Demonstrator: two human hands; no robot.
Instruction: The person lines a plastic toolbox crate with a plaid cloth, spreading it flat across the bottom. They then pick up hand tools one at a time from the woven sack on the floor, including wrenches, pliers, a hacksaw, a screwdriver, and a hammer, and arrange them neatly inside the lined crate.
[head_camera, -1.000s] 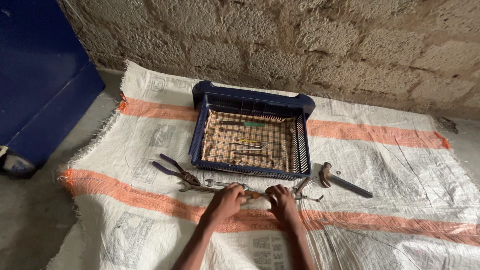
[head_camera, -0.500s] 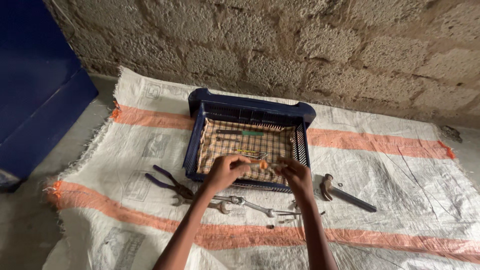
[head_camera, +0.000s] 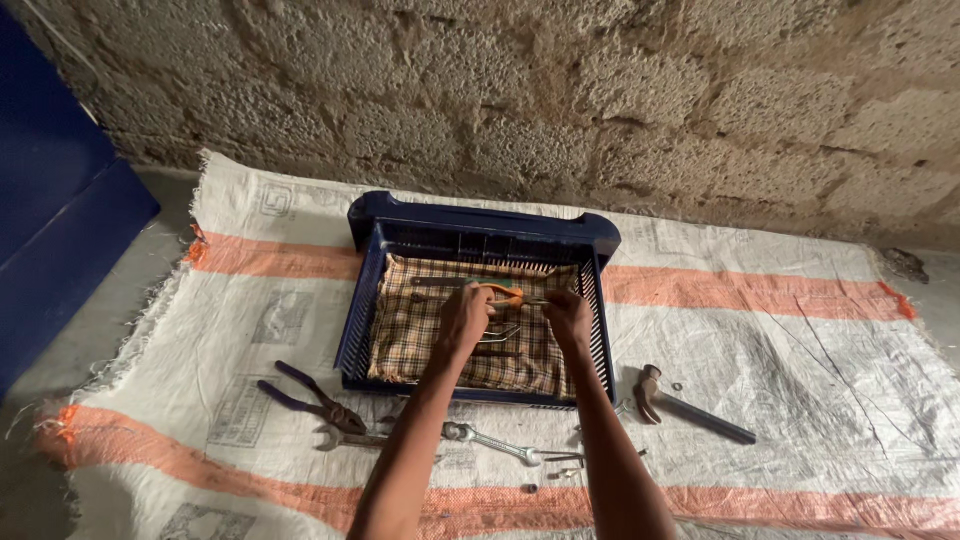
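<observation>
Orange-handled tool (head_camera: 500, 293) sits in both my hands (head_camera: 465, 318) (head_camera: 568, 318), fingers closed on it, over the blue tray (head_camera: 480, 222). Pliers (head_camera: 310, 400), wrenches (head_camera: 490, 440) and hammer (head_camera: 690, 405) remain on the sack, I judge.

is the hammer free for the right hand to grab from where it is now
Probably yes: the hammer lies alone on the sack mat, outside the blue crate, beside the right hand, with nothing between them but the crate wall.

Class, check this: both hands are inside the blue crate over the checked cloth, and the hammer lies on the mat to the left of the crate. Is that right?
Not quite. The head view shows the hammer on the mat to the right of the blue crate, not the left. Both the left hand and right hand are inside the crate over the checked cloth.
</observation>
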